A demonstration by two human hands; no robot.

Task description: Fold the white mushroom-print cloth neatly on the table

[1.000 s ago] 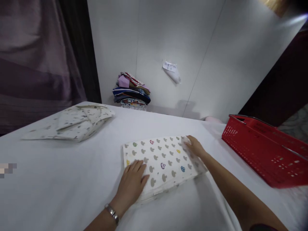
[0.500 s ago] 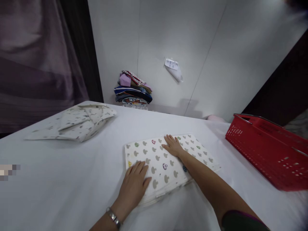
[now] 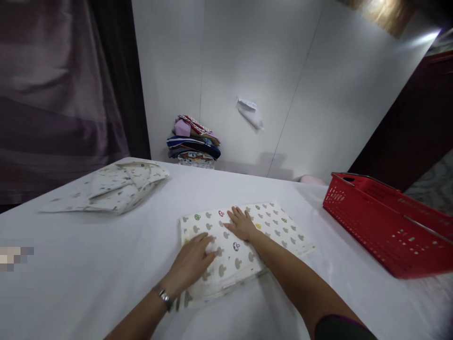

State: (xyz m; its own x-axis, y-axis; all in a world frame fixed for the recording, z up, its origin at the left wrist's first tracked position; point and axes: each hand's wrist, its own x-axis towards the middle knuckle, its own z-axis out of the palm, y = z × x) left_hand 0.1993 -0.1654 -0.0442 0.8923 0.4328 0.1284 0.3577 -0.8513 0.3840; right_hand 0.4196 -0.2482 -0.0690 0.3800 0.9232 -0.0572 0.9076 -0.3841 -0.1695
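A folded white cloth (image 3: 226,269) printed with grey mushroom shapes and a few coloured ones lies in front of me, its layers showing along the near edge. My left hand (image 3: 193,259) rests on its left part, fingers extended and thumb apart. Under that wrist, a bit of printed fabric sticks out at the near left corner. Farther up the cloth, my right hand (image 3: 242,224) lies flat with fingers spread, its forearm crossing the right half. Neither hand grips anything that I can see.
A crumpled white printed cloth (image 3: 120,186) lies at the far left of the white table surface (image 3: 141,264). Folded fabrics (image 3: 194,141) are stacked by the wall. A red plastic basket (image 3: 385,222) stands at the right. Paper (image 3: 249,113) hangs on the wall.
My right hand has slid a little leftward across the cloth. The left hand has shifted slightly away from me, and fabric now shows beneath its wrist. The camera view has shifted slightly.
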